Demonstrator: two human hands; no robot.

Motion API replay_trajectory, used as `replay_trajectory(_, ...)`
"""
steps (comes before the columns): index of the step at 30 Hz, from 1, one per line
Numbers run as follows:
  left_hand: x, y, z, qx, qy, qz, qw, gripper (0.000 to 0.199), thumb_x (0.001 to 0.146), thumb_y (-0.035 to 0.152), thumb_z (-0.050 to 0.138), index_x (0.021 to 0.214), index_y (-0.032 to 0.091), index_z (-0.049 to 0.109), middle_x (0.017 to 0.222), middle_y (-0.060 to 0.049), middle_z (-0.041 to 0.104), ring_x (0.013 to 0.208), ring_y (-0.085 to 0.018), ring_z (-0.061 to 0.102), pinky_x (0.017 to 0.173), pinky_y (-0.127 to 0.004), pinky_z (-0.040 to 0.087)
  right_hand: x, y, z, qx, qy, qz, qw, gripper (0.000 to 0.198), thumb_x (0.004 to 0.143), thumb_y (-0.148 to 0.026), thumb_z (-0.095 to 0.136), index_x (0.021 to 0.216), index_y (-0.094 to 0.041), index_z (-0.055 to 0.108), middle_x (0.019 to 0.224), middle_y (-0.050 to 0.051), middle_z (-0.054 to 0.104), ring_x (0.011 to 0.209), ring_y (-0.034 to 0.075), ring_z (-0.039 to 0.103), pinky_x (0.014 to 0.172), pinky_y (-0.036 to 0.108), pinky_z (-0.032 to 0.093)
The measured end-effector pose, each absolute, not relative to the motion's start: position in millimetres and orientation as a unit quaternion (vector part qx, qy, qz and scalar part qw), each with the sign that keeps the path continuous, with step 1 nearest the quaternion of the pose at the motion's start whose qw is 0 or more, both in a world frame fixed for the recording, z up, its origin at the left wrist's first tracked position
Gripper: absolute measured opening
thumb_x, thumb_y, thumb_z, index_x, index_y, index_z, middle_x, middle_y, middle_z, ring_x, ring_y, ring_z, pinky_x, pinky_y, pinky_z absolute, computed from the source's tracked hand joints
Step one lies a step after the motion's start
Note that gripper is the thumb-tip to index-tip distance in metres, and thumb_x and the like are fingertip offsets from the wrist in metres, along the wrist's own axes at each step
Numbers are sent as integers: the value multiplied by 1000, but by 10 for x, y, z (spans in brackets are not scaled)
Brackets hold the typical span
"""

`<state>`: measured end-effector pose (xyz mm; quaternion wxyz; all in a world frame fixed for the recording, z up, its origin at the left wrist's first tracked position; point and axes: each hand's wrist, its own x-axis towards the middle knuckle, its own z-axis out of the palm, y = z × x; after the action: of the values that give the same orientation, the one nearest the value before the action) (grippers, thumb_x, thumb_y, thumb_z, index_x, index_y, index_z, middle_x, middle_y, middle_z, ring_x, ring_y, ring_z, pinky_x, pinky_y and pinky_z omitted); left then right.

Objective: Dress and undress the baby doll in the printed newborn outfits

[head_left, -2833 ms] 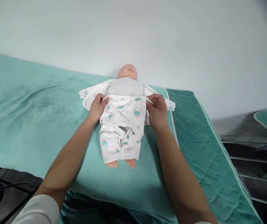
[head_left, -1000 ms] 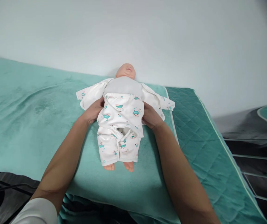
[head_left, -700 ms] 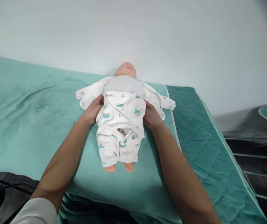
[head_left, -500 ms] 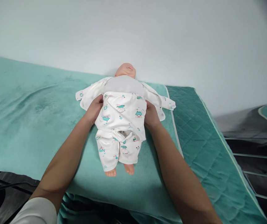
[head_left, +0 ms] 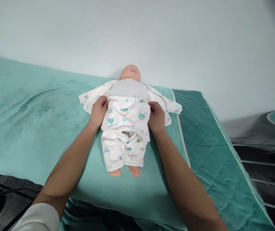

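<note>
Both of the person's hands are busy at one pair of printed trousers (head_left: 128,117), which sit on the one baby doll (head_left: 129,87) lying on its back. The left hand (head_left: 100,110) pinches one end of the waistband (head_left: 128,98); the right hand (head_left: 156,115) has its fingers curled on the opposite end, gripping the cloth, though its fingertips are partly hidden. Two trouser legs cover the doll's legs, and two bare feet (head_left: 115,172) poke out below the hems. One open gap (head_left: 129,134) shows at the crotch. Above, one matching jacket (head_left: 97,95) lies open, its two sleeves (head_left: 175,107) spread to either side. The doll's one head (head_left: 129,72) is near the white wall (head_left: 152,38). Beneath everything is one smooth teal blanket (head_left: 43,128), with one quilted green pad (head_left: 214,144) showing along its right edge.
</note>
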<state>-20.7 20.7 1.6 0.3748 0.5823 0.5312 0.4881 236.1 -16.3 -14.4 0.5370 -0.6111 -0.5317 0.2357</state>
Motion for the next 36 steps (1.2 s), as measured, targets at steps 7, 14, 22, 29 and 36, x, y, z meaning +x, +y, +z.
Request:
replay_trajectory(7, -158, 75, 233, 662, 429, 537, 299, 17, 94, 34, 64, 107, 26, 70, 128, -7, 64, 124, -23, 57, 110, -38, 46, 2298, -279, 85, -499, -610, 191, 585, 15, 95, -40, 62, 103, -29, 66, 110, 5, 65, 106, 22, 63, 92, 37, 55)
replay_trajectory(14, -228, 180, 303, 746, 390, 438, 316, 21, 91, 39, 69, 105, 24, 72, 128, -8, 67, 126, -25, 58, 116, -39, 41, 2400, -256, 211, -489, -660, 291, 491, 25, 88, -47, 72, 102, -28, 68, 109, 3, 69, 106, 23, 64, 103, 44, 51)
replay_trajectory(22, -232, 264, 331, 762, 420, 383, 311, 19, 89, 37, 68, 86, 22, 57, 106, -6, 69, 98, -23, 61, 95, -35, 46, 2449, -81, 245, -535, -704, 273, 379, 39, 81, -57, 79, 89, -25, 57, 91, 2, 63, 89, 22, 56, 93, 42, 48)
replay_trajectory(29, -69, 532, 350, 743, 491, 385, 244, 17, 94, 36, 64, 93, 24, 53, 76, -1, 57, 82, -25, 58, 89, -34, 41, 2428, -23, 284, -448, -797, 123, 387, 41, 93, -59, 66, 77, -23, 56, 113, 10, 58, 110, 28, 53, 99, 46, 45)
replay_trajectory(36, 5, 901, 320, 729, 485, 390, 285, 16, 97, 32, 60, 91, 23, 48, 74, 1, 53, 74, -21, 53, 78, -31, 35, 2358, 293, 247, -534, -734, 139, 396, 35, 98, -50, 57, 77, -24, 47, 75, 0, 54, 73, 19, 50, 73, 34, 41)
